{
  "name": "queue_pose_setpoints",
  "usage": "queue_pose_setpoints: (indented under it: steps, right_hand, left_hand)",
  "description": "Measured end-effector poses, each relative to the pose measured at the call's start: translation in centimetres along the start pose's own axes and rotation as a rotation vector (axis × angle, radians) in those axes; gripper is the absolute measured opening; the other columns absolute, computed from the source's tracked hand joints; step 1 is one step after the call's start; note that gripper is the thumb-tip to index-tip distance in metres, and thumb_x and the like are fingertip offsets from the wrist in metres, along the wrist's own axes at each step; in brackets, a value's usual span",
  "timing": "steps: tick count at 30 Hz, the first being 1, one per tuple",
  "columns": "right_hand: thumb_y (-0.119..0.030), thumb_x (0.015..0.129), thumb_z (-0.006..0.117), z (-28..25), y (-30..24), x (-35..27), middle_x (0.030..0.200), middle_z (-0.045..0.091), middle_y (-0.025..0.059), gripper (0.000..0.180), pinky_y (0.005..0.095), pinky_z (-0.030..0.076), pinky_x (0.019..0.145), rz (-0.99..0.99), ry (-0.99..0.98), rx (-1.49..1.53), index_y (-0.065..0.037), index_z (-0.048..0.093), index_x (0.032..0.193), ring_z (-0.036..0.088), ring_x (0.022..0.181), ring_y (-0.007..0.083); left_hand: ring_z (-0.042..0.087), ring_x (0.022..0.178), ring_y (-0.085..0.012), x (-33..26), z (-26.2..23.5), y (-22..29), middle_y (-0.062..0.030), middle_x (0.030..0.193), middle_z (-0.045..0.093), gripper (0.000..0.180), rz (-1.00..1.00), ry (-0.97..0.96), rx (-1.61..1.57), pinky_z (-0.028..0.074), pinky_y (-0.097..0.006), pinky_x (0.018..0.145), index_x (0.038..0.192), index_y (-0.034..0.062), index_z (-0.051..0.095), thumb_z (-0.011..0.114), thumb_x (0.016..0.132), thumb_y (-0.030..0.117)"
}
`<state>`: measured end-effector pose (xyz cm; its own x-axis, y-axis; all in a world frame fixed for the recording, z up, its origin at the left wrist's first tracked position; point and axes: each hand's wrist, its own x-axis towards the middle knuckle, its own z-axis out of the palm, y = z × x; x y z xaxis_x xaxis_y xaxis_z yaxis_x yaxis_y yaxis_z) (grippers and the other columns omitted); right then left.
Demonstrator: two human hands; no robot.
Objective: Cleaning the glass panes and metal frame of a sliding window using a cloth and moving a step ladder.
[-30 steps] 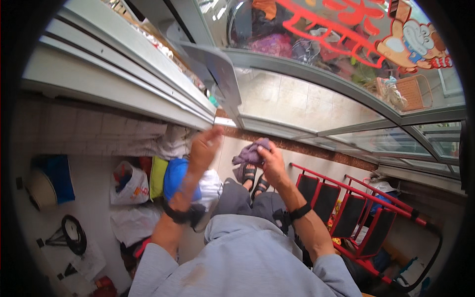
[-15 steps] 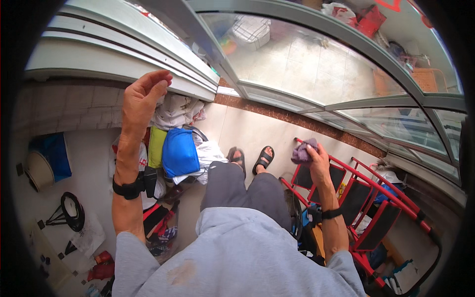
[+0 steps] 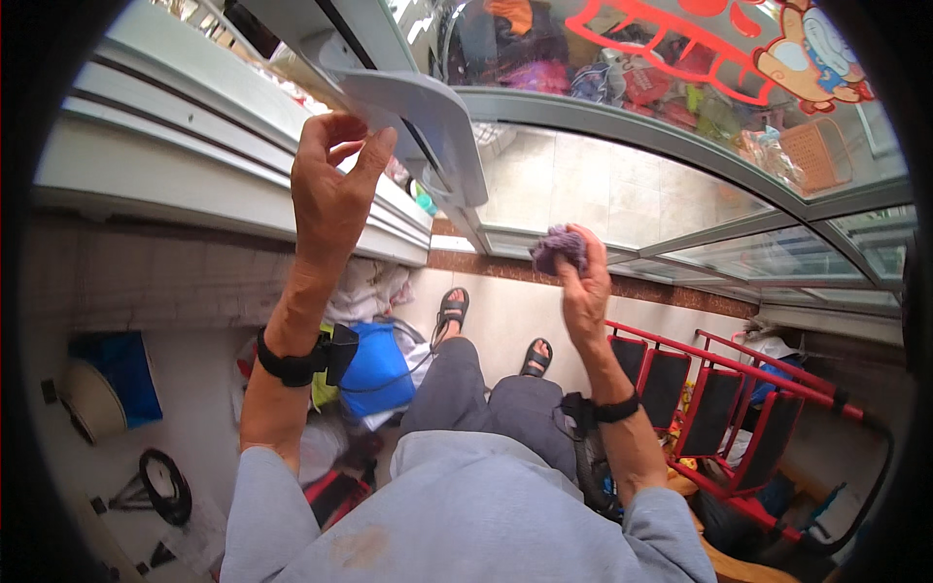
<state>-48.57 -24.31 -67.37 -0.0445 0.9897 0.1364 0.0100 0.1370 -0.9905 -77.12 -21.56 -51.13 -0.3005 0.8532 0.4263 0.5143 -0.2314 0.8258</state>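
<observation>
My left hand (image 3: 335,189) is raised at the left, its fingers curled and its thumb standing apart. Nothing shows between them. Its fingertips come up to the lower edge of a pale grey-white curved plate (image 3: 437,131) on the upright metal frame; whether they touch it I cannot tell. In front of the glass panels (image 3: 622,180), my right hand (image 3: 588,296) holds a crumpled purple cloth (image 3: 562,250) between thumb and fingers. The cloth looks apart from the glass.
White window rails (image 3: 194,146) run along the left. A red-framed folding step ladder (image 3: 719,408) stands at the right. At the left lie a blue bag (image 3: 374,369), white bags and a blue-and-beige container (image 3: 112,384). A brown stone sill (image 3: 496,269) crosses below the glass.
My left hand has moved right, up to the pale plate, which has come into view. My right hand has risen leftward with the cloth. My feet have shifted, and the view has turned.
</observation>
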Motion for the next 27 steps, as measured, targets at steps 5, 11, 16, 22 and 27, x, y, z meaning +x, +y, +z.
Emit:
queue_pose_setpoints:
  steps: [5, 11, 16, 22, 27]
  right_hand:
    - [0.0, 0.09, 0.066, 9.3, -0.6, 0.8, 0.13, 0.055, 0.0174, 0.056, 0.0357, 0.047, 0.101, -0.175, 0.246, -0.112, 0.0, 0.044, 0.141, 0.058, 0.118, 0.0271]
    - [-0.002, 0.091, 0.068, 19.7, 0.2, 3.3, 0.131, 0.06, 0.0216, 0.037, 0.0358, 0.054, 0.089, -0.406, 0.603, 0.036, 0.001, 0.053, 0.125, 0.063, 0.115, 0.0316]
    - [-0.003, 0.093, 0.065, 24.8, 1.5, 4.5, 0.136, 0.058, 0.0212, 0.02, 0.0469, 0.046, 0.104, -0.405, 0.824, -0.053, 0.002, 0.061, 0.112, 0.056, 0.124, 0.0405]
    - [0.001, 0.089, 0.064, 26.2, 14.5, 1.8, 0.135, 0.061, 0.0209, 0.022, 0.0422, 0.049, 0.103, 0.103, 0.981, 0.02, -0.004, 0.065, 0.11, 0.06, 0.123, 0.0353]
    - [-0.007, 0.094, 0.064, 26.4, 12.3, 1.1, 0.141, 0.057, 0.0182, 0.035, 0.0403, 0.05, 0.104, 0.105, 1.001, 0.034, -0.006, 0.059, 0.129, 0.057, 0.127, 0.0347]
  left_hand:
    - [0.052, 0.115, -0.0179, 2.6, -0.7, -4.3, -0.0114, 0.122, 0.056, 0.052, 0.005, -0.091, -0.331, 0.039, -0.032, 0.105, 0.126, -0.0012, 0.049, 0.074, 0.093, 0.031]
    - [0.053, 0.121, -0.0192, 4.0, -1.2, -6.9, -0.012, 0.127, 0.058, 0.051, -0.154, -0.396, -0.579, 0.04, -0.036, 0.109, 0.133, -0.0016, 0.05, 0.043, 0.108, 0.043]
    - [0.052, 0.125, -0.0221, 4.1, -0.4, -6.5, -0.0119, 0.136, 0.053, 0.06, -0.167, -0.322, -0.546, 0.04, -0.041, 0.108, 0.142, 0.0017, 0.042, 0.042, 0.106, 0.05]
    - [0.046, 0.131, -0.0207, 3.6, 1.3, -4.0, -0.0061, 0.141, 0.05, 0.057, -0.109, -0.315, -0.587, 0.037, -0.041, 0.112, 0.148, 0.0134, 0.038, 0.038, 0.106, 0.052]
    - [0.045, 0.132, -0.0213, 4.5, 0.1, -4.7, -0.0062, 0.143, 0.048, 0.06, -0.067, -0.345, -0.515, 0.036, -0.042, 0.113, 0.147, 0.0125, 0.038, 0.039, 0.105, 0.054]
